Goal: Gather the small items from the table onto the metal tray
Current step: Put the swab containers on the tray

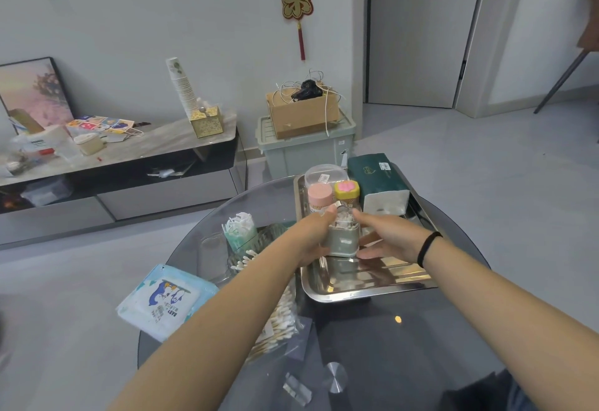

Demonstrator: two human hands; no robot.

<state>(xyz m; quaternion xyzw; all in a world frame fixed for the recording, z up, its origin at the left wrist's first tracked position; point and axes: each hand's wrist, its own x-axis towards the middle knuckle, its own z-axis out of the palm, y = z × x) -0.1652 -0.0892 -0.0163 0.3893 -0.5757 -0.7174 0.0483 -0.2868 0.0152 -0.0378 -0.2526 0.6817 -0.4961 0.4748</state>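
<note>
Stainless steel tray [363,294] sits on the right side of the round glass table [372,345], already carrying a green tissue pack [377,180], a clear round tub [325,174] and two little jars with pink [320,197] and yellow [346,192] lids. From the head cam, both hands are on a pale green dispenser [343,239] with a clear top: left hand [312,237] curled round its left side, right hand [393,238] pressing the right side with fingers mostly straight. It stands upright, long axis vertical, clear top up, over the tray's middle; can't tell if the base is touching down. Risk as I see it: it's tall and narrow, so letting go unevenly could tip it into the jars right behind. Still on the table: wipes packet [165,300], bagged cotton swabs [278,320], floss picks [240,230]
</note>
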